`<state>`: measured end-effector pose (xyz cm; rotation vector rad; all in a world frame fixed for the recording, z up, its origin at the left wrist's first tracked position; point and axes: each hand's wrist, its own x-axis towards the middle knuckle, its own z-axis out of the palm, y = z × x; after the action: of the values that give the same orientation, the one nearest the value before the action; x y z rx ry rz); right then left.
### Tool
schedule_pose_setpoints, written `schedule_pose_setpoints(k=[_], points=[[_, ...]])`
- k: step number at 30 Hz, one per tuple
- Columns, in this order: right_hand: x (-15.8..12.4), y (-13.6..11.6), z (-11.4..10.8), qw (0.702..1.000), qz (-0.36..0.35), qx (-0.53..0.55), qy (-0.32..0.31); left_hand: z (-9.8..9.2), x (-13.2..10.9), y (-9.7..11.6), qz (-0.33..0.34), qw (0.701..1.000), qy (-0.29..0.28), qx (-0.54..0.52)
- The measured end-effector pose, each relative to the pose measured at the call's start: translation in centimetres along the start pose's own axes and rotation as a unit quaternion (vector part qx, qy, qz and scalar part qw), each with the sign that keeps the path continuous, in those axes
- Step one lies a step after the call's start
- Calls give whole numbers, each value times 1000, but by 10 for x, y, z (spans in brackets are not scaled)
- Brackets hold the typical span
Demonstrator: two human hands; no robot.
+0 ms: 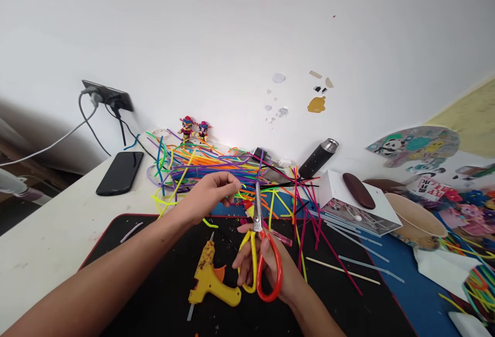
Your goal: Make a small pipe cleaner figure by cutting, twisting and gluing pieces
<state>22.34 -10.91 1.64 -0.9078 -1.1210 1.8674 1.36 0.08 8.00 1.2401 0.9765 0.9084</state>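
Observation:
My right hand (284, 272) is closed on a pair of scissors (257, 218) with one red and one yellow handle. Their blades point up and away from me. Just left of the blade tips, my left hand (216, 190) has thumb and fingers pinched together; anything between them is too small to make out. Beyond both hands lies a heap of coloured pipe cleaners (209, 164). A yellow glue gun (211, 277) rests on the black mat (154, 275), to the left of the scissors. Behind the blades, a small red and yellow piece (248, 207) is partly hidden.
A black phone (120, 173) lies at the left. Two small dolls (187, 128) stand by the wall. At the right are a black flask (317, 159), a white box (340, 192) with a dark case (359, 190) on top, glue sticks (356, 231), a wooden stick (342, 270) and a bowl (417, 218).

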Motion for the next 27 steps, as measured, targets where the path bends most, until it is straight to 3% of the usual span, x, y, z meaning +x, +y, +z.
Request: schedule_pose_setpoints(k=[6, 13, 27], points=[[2, -1, 4, 999, -7, -6, -39, 0, 1, -2, 10, 1000, 11, 6], [5, -5, 10, 996, -1, -59, 68, 0, 1, -4, 29, 998, 28, 56], [12, -14, 29, 987, 18, -115, 107, 7, -4, -6, 43, 981, -4, 188]])
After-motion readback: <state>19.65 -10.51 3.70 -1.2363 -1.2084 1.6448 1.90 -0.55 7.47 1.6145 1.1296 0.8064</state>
